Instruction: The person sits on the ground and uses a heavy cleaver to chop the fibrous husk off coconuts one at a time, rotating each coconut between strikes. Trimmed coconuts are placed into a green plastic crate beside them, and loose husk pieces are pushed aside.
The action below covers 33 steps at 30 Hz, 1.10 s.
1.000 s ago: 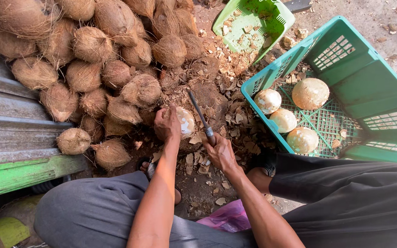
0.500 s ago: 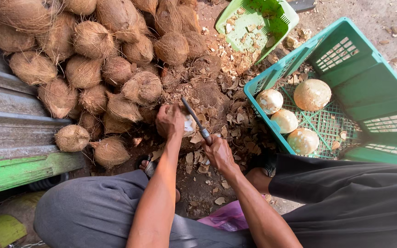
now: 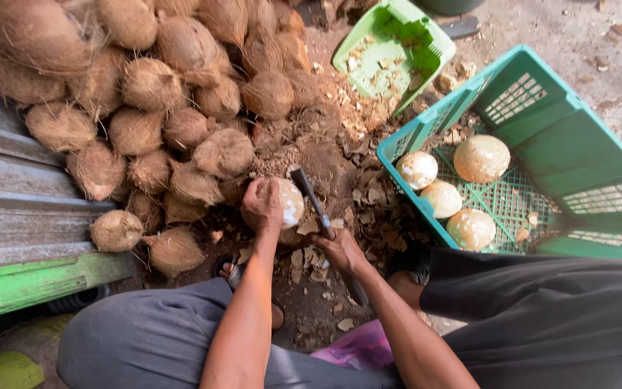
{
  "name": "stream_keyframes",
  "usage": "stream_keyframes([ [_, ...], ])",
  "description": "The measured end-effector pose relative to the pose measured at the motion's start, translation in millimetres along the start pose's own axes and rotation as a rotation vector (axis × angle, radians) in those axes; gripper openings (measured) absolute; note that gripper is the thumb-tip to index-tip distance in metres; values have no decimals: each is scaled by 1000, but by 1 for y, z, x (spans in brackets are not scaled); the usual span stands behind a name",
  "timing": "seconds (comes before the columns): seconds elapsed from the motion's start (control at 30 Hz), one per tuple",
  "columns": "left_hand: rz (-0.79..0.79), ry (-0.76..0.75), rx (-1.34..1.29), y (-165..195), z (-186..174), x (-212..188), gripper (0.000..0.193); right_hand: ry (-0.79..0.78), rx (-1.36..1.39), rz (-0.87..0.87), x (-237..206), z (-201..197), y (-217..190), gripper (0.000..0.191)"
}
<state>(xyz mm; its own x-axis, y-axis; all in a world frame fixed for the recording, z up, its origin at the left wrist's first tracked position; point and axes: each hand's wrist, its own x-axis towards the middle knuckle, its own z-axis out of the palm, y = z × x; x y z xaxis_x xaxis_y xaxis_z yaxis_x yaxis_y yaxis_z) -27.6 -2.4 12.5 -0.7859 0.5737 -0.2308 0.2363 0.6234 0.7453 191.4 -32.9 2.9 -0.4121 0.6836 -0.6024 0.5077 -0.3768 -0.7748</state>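
Observation:
My left hand grips a partly peeled coconut, pale where the shell has been cut away. It rests on the ground among brown shell chips. My right hand holds a dark-bladed knife by the handle. The blade points up and away, its tip right beside the coconut's right side.
A pile of brown husked coconuts fills the upper left. A teal plastic crate at right holds several peeled pale coconuts. A light green dustpan-like tray lies at the top. Corrugated metal and a green board run along the left.
The knife blade has swung closer to the coconut. My left hand has turned the coconut a little, showing more of its pale face.

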Motion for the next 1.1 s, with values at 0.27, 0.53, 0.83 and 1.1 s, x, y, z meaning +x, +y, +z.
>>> stream_keyframes([
  [0.27,-118,-22,-39,19,-11,-3,65,98,269,10,-28,-18,-62,38],
  [0.53,124,32,-142,13,1,-11,54,190,147,-92,-40,-24,-71,35],
  [0.83,-192,134,-108,35,2,-28,62,245,47,-120,-45,-4,-66,36],
  [1.1,-235,127,-150,39,-5,-33,60,154,-113,68,-32,-5,-61,39],
])
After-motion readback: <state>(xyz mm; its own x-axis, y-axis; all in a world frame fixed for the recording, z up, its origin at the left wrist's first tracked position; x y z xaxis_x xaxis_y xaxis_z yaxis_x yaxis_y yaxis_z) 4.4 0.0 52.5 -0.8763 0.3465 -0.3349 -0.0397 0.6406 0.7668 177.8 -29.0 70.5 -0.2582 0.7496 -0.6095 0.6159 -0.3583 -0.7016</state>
